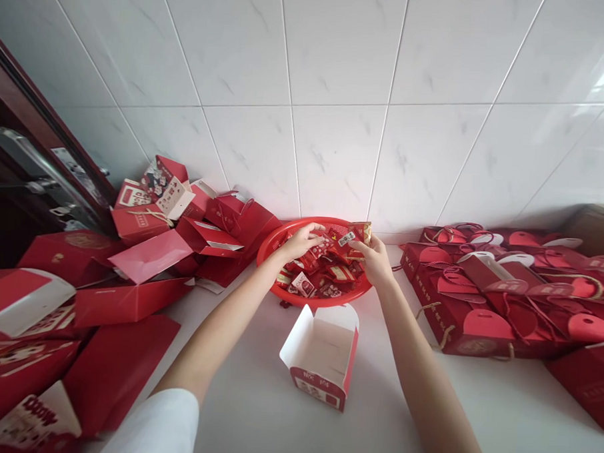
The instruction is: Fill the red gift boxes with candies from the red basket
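A round red plastic basket (265, 268) against the wall holds many small wrapped candy packets (303, 284). Over its right side, my right hand (375, 260) pinches a red and gold packet (359, 237) between thumb and fingers. My left hand (302, 243) reaches over the left part of the basket, with fingers curled at red packets; whether it grips one is unclear. In front of the basket stands an open box (326, 351), white inside and red outside, flaps up, with nothing inside; neither hand touches it.
Red boxes and folded cartons (133, 302) lie heaped on the left, below a door handle (22, 151). Closed red boxes with cord handles (478, 328) stand in rows on the right. White tiles (335, 154) rise behind.
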A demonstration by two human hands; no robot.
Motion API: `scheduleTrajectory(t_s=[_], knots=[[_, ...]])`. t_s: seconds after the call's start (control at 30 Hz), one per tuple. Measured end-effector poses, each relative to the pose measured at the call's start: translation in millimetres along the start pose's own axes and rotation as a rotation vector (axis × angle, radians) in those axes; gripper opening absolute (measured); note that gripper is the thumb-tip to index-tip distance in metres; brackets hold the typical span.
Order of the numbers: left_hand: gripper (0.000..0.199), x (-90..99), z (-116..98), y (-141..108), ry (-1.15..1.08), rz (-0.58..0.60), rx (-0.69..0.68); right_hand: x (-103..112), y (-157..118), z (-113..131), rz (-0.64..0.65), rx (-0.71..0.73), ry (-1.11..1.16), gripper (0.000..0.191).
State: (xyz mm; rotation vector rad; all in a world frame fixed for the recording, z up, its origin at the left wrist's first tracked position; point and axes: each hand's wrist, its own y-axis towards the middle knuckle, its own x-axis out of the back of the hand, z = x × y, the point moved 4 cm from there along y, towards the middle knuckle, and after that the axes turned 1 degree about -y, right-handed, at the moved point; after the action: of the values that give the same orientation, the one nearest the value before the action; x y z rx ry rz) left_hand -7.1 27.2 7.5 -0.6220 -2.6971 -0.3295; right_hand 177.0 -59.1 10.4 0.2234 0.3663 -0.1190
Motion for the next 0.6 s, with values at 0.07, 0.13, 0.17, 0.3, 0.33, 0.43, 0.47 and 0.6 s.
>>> scheduleTrajectory(t_s=[0.07, 0.13, 0.17, 0.3, 0.33, 0.43, 0.47, 0.6], knots=[[0.025, -0.2, -4.0, -0.3, 0.011, 0.0, -0.045, -0.7, -0.5, 0.5, 0.007, -0.003, -0.011, 0.028], [0.015, -1.0, -8.8, -0.5, 0.047, 0.003, -0.1, -1.0, -0.7, 0.4, 0.003, -0.016, -0.007, 0.026], [0.014, -1.7, -10.8, -0.7, 0.068, 0.007, -0.117, -1.0, -0.7, 0.2, -0.003, -0.021, -0.003, 0.025], [0.021, -5.5, -14.1, -2.6, 0.156, 0.04, -0.099, -0.5, -0.5, 0.3, -0.015, -0.019, 0.003, 0.026], [0.022, -6.8, -14.2, -3.5, 0.186, 0.064, -0.086, -0.5, -0.4, 0.5, -0.013, -0.015, -0.001, 0.027], [0.023, -13.8, -12.2, -7.8, 0.34, 0.24, -0.028, 0.3, -0.3, 0.9, -0.021, -0.016, -0.019, 0.026], [0.025, -16.9, -10.6, -10.2, 0.4, 0.32, 0.001, 0.6, -0.2, 0.8, -0.029, -0.02, -0.022, 0.025], [0.025, -31.7, -5.4, -22.3, 0.518, 0.57, 0.112, 0.8, 0.1, -0.1, -0.046, -0.038, 0.01, 0.025]])
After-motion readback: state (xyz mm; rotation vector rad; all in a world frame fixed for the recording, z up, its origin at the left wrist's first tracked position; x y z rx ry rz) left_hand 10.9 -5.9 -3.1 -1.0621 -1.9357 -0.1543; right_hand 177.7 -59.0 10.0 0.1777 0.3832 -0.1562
